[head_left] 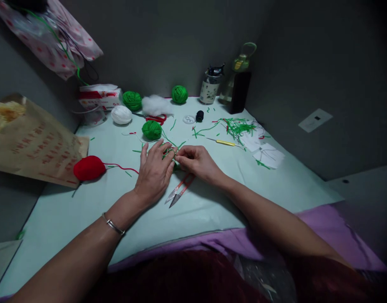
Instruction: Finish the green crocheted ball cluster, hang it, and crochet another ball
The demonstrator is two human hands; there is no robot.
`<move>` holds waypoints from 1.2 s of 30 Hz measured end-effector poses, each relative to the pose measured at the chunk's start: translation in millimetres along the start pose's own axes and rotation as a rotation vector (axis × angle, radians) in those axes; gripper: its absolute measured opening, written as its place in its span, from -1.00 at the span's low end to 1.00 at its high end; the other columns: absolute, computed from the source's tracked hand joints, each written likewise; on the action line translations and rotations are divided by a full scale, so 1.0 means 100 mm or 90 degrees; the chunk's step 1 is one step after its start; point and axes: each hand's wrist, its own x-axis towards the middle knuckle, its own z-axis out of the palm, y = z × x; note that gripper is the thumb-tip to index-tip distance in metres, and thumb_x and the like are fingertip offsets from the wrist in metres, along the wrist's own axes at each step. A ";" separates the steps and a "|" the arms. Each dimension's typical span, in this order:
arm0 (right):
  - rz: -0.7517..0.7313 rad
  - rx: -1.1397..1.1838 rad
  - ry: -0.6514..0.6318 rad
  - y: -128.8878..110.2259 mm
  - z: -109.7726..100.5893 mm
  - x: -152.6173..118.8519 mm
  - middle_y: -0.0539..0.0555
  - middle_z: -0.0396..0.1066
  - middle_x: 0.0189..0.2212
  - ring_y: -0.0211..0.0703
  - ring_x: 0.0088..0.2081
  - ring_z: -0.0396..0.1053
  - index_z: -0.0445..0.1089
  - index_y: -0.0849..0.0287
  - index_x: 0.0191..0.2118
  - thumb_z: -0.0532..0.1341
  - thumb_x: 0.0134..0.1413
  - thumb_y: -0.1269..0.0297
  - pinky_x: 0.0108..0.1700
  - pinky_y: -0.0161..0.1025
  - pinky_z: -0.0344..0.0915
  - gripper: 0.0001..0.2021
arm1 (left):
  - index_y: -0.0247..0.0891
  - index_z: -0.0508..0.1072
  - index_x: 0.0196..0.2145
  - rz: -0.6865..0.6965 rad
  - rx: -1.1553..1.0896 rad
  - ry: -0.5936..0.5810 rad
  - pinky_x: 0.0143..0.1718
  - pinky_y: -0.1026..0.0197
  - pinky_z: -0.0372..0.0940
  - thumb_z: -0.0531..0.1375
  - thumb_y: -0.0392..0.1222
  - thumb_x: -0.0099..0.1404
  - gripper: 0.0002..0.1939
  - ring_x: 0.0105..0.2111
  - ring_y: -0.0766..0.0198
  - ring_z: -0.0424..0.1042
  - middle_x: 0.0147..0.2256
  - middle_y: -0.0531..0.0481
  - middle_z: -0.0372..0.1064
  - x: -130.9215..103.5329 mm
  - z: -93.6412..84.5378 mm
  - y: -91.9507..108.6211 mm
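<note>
Left hand (153,172): fingers slightly spread over green yarn (168,154); any grip beneath cannot be told. Right hand (198,162): fingertips pinched at the yarn's 3 o'clock side, exact hold unclear. Snips (178,193) near 6 o'clock, blades parted; red ball (89,168) near 9.

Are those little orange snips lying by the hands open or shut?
Open. The two blades of the snips are spread, with a gap between their pointy tips.
</note>
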 end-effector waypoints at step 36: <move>0.084 0.102 -0.056 0.07 -0.12 0.08 -0.15 0.17 -0.67 -0.40 -0.58 0.01 0.43 0.28 -0.44 0.32 -0.09 0.18 -0.49 -0.30 -0.09 -0.78 | -0.19 0.41 0.17 -0.014 0.036 -0.085 0.36 -0.36 -0.27 0.02 -0.29 0.46 -0.61 0.43 -0.15 -0.22 0.39 -0.25 0.03 0.03 -0.01 -0.03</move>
